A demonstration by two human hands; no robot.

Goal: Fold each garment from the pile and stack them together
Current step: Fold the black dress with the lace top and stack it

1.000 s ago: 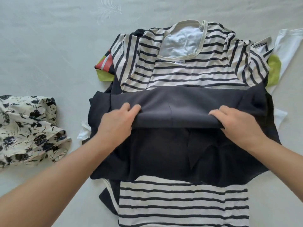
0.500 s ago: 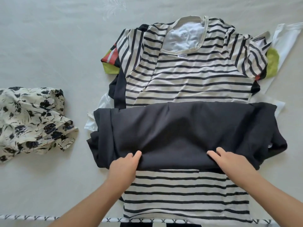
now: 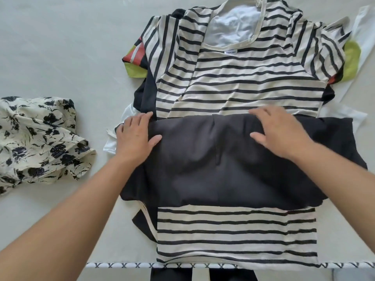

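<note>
left hand (image 3: 135,136) flat on the left end of the dark grey garment (image 3: 233,163), fingers straight, thumb spread out over the cloth. right hand (image 3: 281,132) likewise flat, palm down on the upper edge right of the middle, fingers spread, nothing pinched. both forearms bare, reaching in from the bottom corners.

dark grey garment spread as a wide band across the middle of the striped shirt (image 3: 239,82), itself lying neck-up with the collar at the top and the hem (image 3: 235,236) showing below the band. under the shirt, a pile: lime and red cloth (image 3: 135,63) peeking out at the left shoulder, more lime (image 3: 352,59) at the right, white fabric (image 3: 363,35) at the far right and by the left hand. well apart to the left, a crumpled cream garment with black floral print (image 3: 38,140). all on a pale bed sheet (image 3: 60,47) with a cross-stitched border (image 3: 121,265) along the near edge.
</note>
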